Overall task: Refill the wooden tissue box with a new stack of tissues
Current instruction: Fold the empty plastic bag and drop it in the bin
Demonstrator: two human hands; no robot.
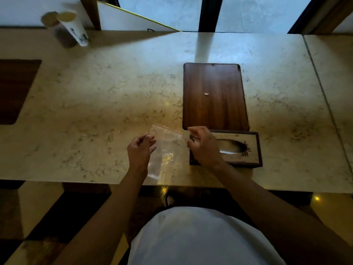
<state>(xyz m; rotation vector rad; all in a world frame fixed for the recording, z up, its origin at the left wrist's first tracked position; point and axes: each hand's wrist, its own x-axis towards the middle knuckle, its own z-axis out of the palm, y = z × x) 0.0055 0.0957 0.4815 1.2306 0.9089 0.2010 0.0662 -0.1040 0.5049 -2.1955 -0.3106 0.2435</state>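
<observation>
Fingers of both hands pinch a crinkly clear plastic bag beside the rectangular wooden tissue box.

Loads of open marble counter left of the wooden tissue box, nothing in the way till the two cups way back in the far-left corner. Right behind the box a dark wooden board lies flat, touching it, so that side's blocked low. Just left of the box a clear plastic bag and both hands crowd things. Right of the box is bare.
</observation>
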